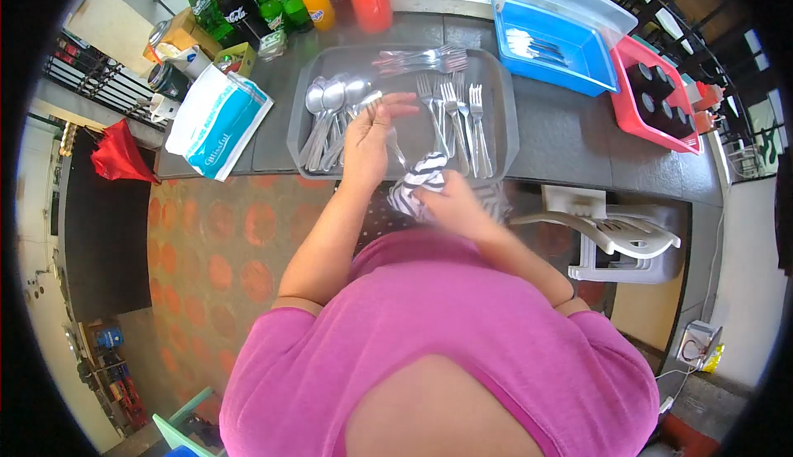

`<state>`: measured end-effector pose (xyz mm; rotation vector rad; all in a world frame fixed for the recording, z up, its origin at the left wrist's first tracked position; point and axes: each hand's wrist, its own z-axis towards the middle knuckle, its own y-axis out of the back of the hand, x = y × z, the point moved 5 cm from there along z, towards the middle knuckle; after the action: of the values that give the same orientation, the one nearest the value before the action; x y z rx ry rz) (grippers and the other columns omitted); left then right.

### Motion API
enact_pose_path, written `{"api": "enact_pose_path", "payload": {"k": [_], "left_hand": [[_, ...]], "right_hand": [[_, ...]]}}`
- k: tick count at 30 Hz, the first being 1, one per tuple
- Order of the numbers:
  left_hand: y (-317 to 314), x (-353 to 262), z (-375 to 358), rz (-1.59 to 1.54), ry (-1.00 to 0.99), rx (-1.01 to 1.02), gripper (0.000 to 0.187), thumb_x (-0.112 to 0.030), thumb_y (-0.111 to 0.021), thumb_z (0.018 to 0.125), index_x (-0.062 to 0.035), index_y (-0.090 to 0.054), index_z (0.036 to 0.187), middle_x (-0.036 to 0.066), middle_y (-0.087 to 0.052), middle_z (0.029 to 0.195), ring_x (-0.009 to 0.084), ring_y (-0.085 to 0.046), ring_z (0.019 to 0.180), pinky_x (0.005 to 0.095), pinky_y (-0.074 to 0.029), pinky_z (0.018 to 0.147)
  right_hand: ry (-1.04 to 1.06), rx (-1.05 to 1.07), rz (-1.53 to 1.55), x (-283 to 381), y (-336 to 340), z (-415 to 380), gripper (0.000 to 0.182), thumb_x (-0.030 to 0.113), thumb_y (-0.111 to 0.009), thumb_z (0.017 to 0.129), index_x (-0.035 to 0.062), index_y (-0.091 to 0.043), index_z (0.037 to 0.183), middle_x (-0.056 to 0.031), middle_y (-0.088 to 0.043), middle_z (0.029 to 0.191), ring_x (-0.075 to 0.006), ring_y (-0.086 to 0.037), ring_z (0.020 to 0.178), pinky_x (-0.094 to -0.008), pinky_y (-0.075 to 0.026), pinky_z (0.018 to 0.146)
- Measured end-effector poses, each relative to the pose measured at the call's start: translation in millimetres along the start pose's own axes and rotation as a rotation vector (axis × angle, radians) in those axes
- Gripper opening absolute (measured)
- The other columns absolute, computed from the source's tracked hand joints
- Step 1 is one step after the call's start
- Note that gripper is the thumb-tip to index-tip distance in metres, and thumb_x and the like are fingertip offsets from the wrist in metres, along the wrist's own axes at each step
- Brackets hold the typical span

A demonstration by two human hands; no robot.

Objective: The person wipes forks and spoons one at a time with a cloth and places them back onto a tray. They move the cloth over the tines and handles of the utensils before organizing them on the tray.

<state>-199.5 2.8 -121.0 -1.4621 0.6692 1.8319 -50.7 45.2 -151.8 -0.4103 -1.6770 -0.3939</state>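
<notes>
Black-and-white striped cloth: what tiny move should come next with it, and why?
Perhaps the left hand should bring a silvery metal spoon to the cloth, because spoons lie close beside that hand and the right hand holds the cloth nearby.

Bright daylight from the top, glare on metal, hands slightly blurred [369, 139], fisheye-curved dark edges.

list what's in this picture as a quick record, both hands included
left hand: above the tray, between spoons and forks; grip unclear
right hand: fingers closed on a striped cloth
tray, left: spoons
tray, right: forks, tines away from the person
tray, far side: more forks, lying crosswise
right of tray: blue box holding utensils; pink basket with dark containers
left of tray: blue-and-white packet
</notes>
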Motion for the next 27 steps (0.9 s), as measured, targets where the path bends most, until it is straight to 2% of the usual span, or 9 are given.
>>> {"api": "enact_pose_path", "payload": {"k": [9,12,14,15,17,19,21,25,27], "left_hand": [[17,3,14,-0.027,-0.049,-0.037,0.048,-0.033,-0.033,0.1,0.0007,-0.066,0.098,0.008,-0.065,0.108,0.0204,-0.056,0.1,0.0322,-0.038,0.093],[6,0,12,-0.066,0.006,0.014,0.048,-0.04,-0.039,0.098,0.0021,-0.061,0.11,0.011,-0.059,0.12,0.0195,-0.055,0.107,0.0335,-0.043,0.087],[-2,3,3,-0.096,0.028,-0.149,0.053,-0.04,-0.048,0.095,0.0026,-0.048,0.126,0.009,-0.053,0.127,0.0189,-0.056,0.105,0.0316,-0.046,0.082],[-5,25,-3,-0.093,0.095,-0.102,0.062,-0.04,-0.054,0.093,0.0026,-0.037,0.135,0.008,-0.047,0.132,0.0179,-0.057,0.102,0.0297,-0.048,0.079],[-24,48,-25,-0.161,0.192,-0.017,0.05,-0.031,-0.055,0.094,0.0029,-0.046,0.128,0.009,-0.057,0.116,0.0153,-0.06,0.095,0.0277,-0.048,0.077],[-38,45,-38,-0.097,0.219,-0.017,0.025,-0.019,-0.051,0.096,0.001,-0.06,0.108,0.005,-0.061,0.096,0.0113,-0.058,0.084,0.0244,-0.046,0.073],[-43,43,-37,0.014,0.083,-0.016,0.022,-0.018,-0.052,0.095,0.0019,-0.062,0.099,0.004,-0.061,0.089,0.0106,-0.056,0.078,0.0226,-0.045,0.072],[-39,33,-21,0.099,0.054,0.016,0.021,-0.016,-0.054,0.094,0.0032,-0.062,0.092,0.003,-0.061,0.083,0.0112,-0.055,0.07,0.0226,-0.045,0.067],[-27,30,2,-0.175,0.23,-0.054,0.021,-0.015,-0.056,0.093,0.0042,-0.063,0.09,0.003,-0.06,0.076,0.0126,-0.056,0.066,0.0243,-0.045,0.063]], "right_hand": [[-0.223,0.022,-0.067,-4,0,-15,0.014,0.006,-0.061,0.084,-0.0025,-0.064,0.095,-0.004,-0.066,0.086,-0.0095,-0.059,0.079,-0.0268,-0.048,0.071],[-0.145,-0.053,-0.008,-19,4,-11,0.014,0.004,-0.061,0.083,-0.0029,-0.063,0.096,-0.0045,-0.066,0.086,-0.0093,-0.059,0.079,-0.026,-0.048,0.07],[-0.137,-0.191,0.089,-13,9,-11,0.015,0.002,-0.06,0.083,-0.0027,-0.062,0.098,-0.0041,-0.066,0.088,-0.0093,-0.059,0.079,-0.0259,-0.048,0.07],[-0.129,-0.194,0.087,-14,11,-9,0.015,0.002,-0.06,0.083,-0.0027,-0.062,0.098,-0.0041,-0.066,0.088,-0.0093,-0.059,0.079,-0.0259,-0.048,0.07],[-0.123,-0.274,0.122,-20,20,-5,0.014,0.001,-0.06,0.083,-0.0029,-0.062,0.096,-0.0035,-0.065,0.089,-0.0092,-0.059,0.08,-0.026,-0.048,0.07],[-0.152,-0.32,0.156,-6,21,-8,0.013,0.001,-0.06,0.084,-0.0031,-0.062,0.096,-0.0032,-0.065,0.088,-0.0091,-0.058,0.081,-0.0265,-0.047,0.071],[-0.149,-0.248,0.021,-5,20,-9,0.013,0.001,-0.06,0.084,-0.003,-0.062,0.096,-0.0034,-0.065,0.088,-0.0095,-0.058,0.081,-0.0268,-0.047,0.072],[-0.131,-0.112,-0.003,-21,23,0,0.014,0.002,-0.061,0.083,-0.0029,-0.062,0.096,-0.0041,-0.065,0.088,-0.0107,-0.058,0.08,-0.0272,-0.047,0.073],[-0.161,-0.058,-0.091,-32,20,-1,0.013,0.002,-0.061,0.083,-0.0028,-0.062,0.095,-0.0039,-0.065,0.087,-0.0102,-0.058,0.08,-0.0268,-0.047,0.072]]}}
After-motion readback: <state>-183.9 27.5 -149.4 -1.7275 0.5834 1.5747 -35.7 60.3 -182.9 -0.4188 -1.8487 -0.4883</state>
